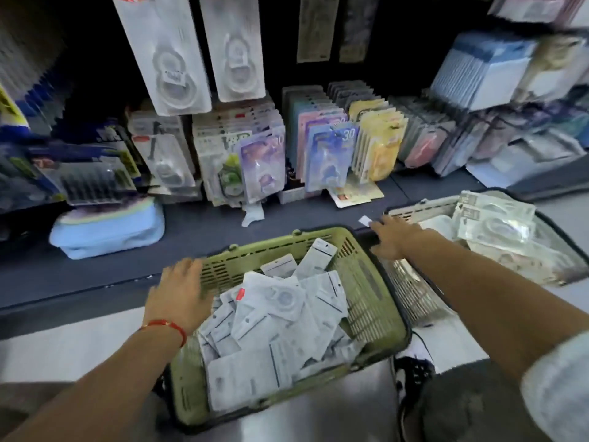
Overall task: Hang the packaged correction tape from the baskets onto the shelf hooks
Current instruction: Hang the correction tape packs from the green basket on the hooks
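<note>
Green basket (366, 275): nearest the camera, between the two forearms, standing partly on the floor and partly against the dark shelf base (105, 275). Filled with white correction tape packages (280, 317) heaped loosely, backs mostly upward, one bearing a small red label; the heap begins just right of the left fingers.

Left hand (180, 296): red string bracelet (167, 325) at the wrist. Palm down on the basket's left rim, fingers straight to slightly bent, laid over the slotted wall. Whether they curl under the rim cannot be told. No package is held.

Right hand (393, 239): reaches forward past the green basket's far right corner, fingers spread and extended, resting on the near rim of the white basket (411, 213). It grasps nothing visible.

White basket: beyond and right of the right fingers, holding clear blister packs (497, 224), contents blurred.

Shelf, beyond both sets of fingers: two tall white hanging packs (197, 52) above the left fingers; rows of coloured carded packs (331, 154) on hooks ahead; a pale blue pouch (108, 232) left of the left fingers.
</note>
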Demonstrator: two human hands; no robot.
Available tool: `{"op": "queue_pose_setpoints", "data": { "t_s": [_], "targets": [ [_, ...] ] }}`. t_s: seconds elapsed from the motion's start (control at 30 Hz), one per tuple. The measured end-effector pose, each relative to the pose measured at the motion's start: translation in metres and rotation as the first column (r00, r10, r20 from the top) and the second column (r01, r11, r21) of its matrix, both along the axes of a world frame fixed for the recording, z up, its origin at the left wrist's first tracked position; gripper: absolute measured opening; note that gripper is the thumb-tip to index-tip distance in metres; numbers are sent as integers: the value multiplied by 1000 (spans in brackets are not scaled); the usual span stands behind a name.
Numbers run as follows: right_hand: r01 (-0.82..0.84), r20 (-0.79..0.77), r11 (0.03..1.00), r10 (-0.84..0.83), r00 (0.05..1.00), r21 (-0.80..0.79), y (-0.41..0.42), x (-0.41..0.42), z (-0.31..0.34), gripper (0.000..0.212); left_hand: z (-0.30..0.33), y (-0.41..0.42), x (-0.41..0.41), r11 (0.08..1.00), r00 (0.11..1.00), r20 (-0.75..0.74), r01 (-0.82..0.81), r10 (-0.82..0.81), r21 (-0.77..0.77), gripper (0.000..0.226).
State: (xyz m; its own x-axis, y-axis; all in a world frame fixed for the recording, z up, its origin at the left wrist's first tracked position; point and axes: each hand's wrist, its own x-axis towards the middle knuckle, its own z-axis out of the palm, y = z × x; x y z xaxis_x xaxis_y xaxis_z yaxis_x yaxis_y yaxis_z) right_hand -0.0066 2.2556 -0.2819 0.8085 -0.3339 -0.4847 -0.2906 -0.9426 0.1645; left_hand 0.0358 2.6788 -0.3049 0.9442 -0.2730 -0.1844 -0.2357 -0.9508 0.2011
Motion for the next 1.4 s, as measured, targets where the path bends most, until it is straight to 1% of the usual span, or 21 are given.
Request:
{"op": "queue_pose_setpoints", "data": {
  "t_s": [0.07,0.13,0.2,0.23,0.3,0.37,0.43,0.53,0.63,0.7,0.87,0.93,0.97,1.03,1.1,1.17,1.23,1.27,1.3,1.33,1.4],
  "targets": [
    [105,22,993,-106,994,58,-5,-3,-34,79,-35,11,-28,981,981,-19,-195,194,-24,83],
    [142,67,983,-150,986,119,-1,-16,-71,77,-61,20,-42,928,927,-109,-367,358,-68,99],
    [137,248,978,-173,953,159,3,-31,-96,76,-79,23,-46,882,891,-142,-449,431,-141,103],
    [141,330,977,-188,925,161,2,-35,-102,77,-83,21,-46,874,887,-114,-460,447,-155,103],
    [113,382,986,-153,911,125,-4,-34,-104,75,-85,13,-43,871,882,-58,-471,468,-138,101],
    [69,373,995,-92,923,75,-16,-36,-103,70,-84,-1,-39,875,887,-49,-461,459,-146,100],
    [53,369,997,-73,927,63,-34,-36,-99,69,-83,-21,-37,894,906,-48,-422,420,-154,102],
    [21,362,996,-50,931,85,-59,-39,-94,67,-83,-50,-35,906,917,-42,-398,396,-146,105],
    [21,379,988,-79,922,153,-74,-42,-95,66,-84,-64,-36,907,916,-18,-399,400,-136,104],
    [16,405,988,-78,911,152,-84,-47,-94,65,-85,-71,-40,902,916,-9,-396,400,-171,101],
    [53,396,990,-102,912,134,-115,-48,-87,62,-87,-103,-58,871,921,-38,-380,388,-311,97],
    [118,381,987,-151,912,108,-121,-46,-87,61,-87,-114,-63,869,921,-40,-379,387,-320,98],
    [139,389,988,-151,909,60,-120,-44,-86,60,-87,-118,-64,870,921,-40,-380,387,-314,99],
    [82,462,996,-55,885,-38,-105,-38,-83,55,-87,-122,-66,875,920,-29,-381,391,-299,100],
    [-116,508,993,109,854,-18,-77,-27,-86,46,-86,-122,-66,877,916,-30,-392,400,-279,101],
    [-298,459,940,194,867,167,-40,-16,-95,40,-86,-123,-67,874,912,-27,-401,410,-273,101],
    [-322,301,873,217,929,365,-8,-8,-113,46,-87,-125,-66,874,907,-21,-412,421,-257,102],
    [-307,217,867,237,947,392,5,-6,-124,54,-88,-125,-66,872,902,-18,-421,431,-249,102],
    [-285,153,880,244,958,380,15,-6,-135,63,-89,-125,-67,871,899,-11,-427,437,-242,102],
    [-256,126,899,225,966,355,22,-7,-145,72,-89,-126,-67,873,899,-6,-427,438,-234,102],
    [-204,164,929,160,973,308,28,-12,-155,85,-88,-126,-67,876,899,-11,-429,438,-221,101]
  ]
}}
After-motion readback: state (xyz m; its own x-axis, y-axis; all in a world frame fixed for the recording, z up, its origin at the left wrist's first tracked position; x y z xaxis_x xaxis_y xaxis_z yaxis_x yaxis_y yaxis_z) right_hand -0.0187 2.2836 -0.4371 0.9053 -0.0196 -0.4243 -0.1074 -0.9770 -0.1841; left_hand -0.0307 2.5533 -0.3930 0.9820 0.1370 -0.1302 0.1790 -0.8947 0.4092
